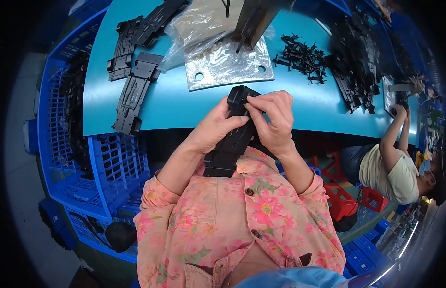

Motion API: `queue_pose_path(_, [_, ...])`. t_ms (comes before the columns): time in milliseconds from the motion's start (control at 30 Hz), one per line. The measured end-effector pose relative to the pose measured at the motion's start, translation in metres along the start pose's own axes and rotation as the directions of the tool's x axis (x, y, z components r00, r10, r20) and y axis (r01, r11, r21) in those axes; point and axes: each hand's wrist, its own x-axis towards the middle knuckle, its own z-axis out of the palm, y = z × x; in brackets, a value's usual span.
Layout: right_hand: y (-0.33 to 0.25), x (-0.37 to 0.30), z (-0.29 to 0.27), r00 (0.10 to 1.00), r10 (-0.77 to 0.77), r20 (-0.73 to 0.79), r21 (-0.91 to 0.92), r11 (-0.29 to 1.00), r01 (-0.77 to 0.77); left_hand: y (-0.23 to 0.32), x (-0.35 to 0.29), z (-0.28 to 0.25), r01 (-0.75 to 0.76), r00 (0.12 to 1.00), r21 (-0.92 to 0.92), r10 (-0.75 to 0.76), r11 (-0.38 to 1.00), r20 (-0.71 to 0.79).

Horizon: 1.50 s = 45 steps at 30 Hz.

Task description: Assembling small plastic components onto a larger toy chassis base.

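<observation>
A long black moulded plastic chassis (pixel 231 144) is held up in front of my chest, tilted, its far end near the table's front edge. My left hand (pixel 212 128) wraps round its left side, thumb across its face. At the far right corner of the chassis, the thumb and fingers of my right hand (pixel 273 117) are pinched together. Whatever lies between those fingertips is hidden. Beyond my hands, a metal base plate (pixel 227 65) with holes carries an upright metal fixture (pixel 254 24). Small black plastic parts (pixel 302 57) lie heaped to its right.
More black chassis pieces (pixel 136 93) lie on the blue table (pixel 177 105) at left, and others are piled (pixel 352 72) at right. A clear plastic bag (pixel 199 29) rests behind the plate. A blue crate (pixel 52 177) stands left. A co-worker (pixel 391 168) sits at right near red stools (pixel 340 201).
</observation>
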Motion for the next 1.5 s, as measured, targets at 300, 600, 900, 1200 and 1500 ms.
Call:
queue_pose_path(300, [0.001,-0.009,0.010,0.990,0.016,-0.138,0.048,0.999,-0.010,0.000,-0.001,0.000,-0.031,0.999,0.015,0.030,0.999,0.027])
queue_pose_path(600, [0.003,-0.010,0.013,0.990,0.011,-0.141,0.054,0.999,-0.004,-0.002,-0.002,-0.002,-0.041,0.998,0.021,0.040,0.999,0.046])
queue_pose_path(900, [-0.003,-0.010,0.010,0.991,0.033,-0.130,0.041,0.999,-0.028,-0.007,-0.002,-0.002,-0.101,0.995,0.102,0.099,0.990,0.022])
queue_pose_path(1200, [0.001,-0.011,0.010,0.992,-0.022,-0.126,0.076,0.997,0.032,-0.007,-0.003,-0.001,-0.101,0.995,0.124,0.099,0.987,0.020])
queue_pose_path(1500, [-0.001,-0.014,0.011,0.992,-0.005,-0.128,0.091,0.996,0.017,-0.005,-0.008,-0.002,-0.099,0.994,0.120,0.094,0.988,0.049])
